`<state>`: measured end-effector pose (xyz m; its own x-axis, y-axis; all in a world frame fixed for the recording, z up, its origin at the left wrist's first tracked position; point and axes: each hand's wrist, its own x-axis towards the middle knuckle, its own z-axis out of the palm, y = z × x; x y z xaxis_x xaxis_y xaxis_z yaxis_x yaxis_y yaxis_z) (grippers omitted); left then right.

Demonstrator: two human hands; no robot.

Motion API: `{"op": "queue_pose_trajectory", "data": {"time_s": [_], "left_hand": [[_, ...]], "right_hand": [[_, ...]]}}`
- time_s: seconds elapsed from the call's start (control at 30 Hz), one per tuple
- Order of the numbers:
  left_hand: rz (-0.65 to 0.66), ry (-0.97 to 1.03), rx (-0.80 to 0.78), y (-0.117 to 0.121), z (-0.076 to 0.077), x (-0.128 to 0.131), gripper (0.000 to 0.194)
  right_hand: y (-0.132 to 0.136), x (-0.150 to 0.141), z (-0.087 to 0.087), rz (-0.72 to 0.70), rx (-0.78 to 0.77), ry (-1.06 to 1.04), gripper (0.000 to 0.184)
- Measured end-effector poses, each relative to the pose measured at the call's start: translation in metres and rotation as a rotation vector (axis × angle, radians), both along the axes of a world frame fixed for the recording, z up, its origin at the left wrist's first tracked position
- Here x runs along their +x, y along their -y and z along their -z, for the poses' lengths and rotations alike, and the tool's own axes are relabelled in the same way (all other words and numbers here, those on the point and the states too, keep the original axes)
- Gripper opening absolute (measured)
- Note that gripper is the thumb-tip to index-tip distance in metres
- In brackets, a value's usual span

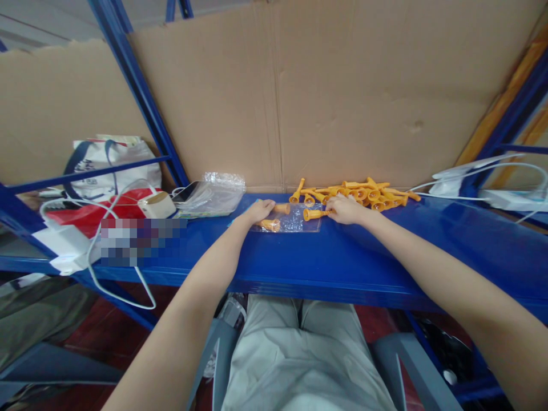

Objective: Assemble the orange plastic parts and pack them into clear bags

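Note:
My left hand [259, 211] is closed at the left end of a clear plastic bag [297, 220] lying on the blue shelf top. Two orange plastic pieces, each with a flared end and a narrow stem, show at the bag: an upper piece [281, 209] and a lower piece [270, 225]. Whether both lie fully inside is hard to make out. My right hand [343, 209] grips another orange flared piece [314, 214] by its stem, the wide end facing left above the bag's right part. Behind that hand lies a pile of similar orange pieces [363, 191].
A stack of clear plastic bags [220, 194] lies left of my hands, beside a phone [188, 193]. Farther left are a white charger [156, 204], loose cables, a red bag [94, 217] and a tote bag [128, 165]. A cardboard wall [342, 85] closes the back.

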<state>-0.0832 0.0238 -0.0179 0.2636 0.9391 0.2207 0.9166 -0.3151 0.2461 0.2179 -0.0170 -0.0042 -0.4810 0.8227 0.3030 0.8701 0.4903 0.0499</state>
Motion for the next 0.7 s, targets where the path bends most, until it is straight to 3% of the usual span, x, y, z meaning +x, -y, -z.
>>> {"op": "queue_pose_trajectory", "data": {"time_s": [0.1,0.3,0.7], "left_hand": [[0.028,0.013,0.019,0.001,0.000,-0.001,0.039],[0.050,0.010,0.015,0.005,-0.006,0.004,0.039],[0.002,0.170,0.010,-0.001,0.000,0.005,0.048]], "right_hand": [[0.008,-0.007,-0.009,0.038,-0.022,0.090,0.021],[0.031,-0.032,-0.025,0.150,-0.043,0.014,0.024],[0.039,-0.059,-0.011,0.199,0.065,-0.007,0.029]]}}
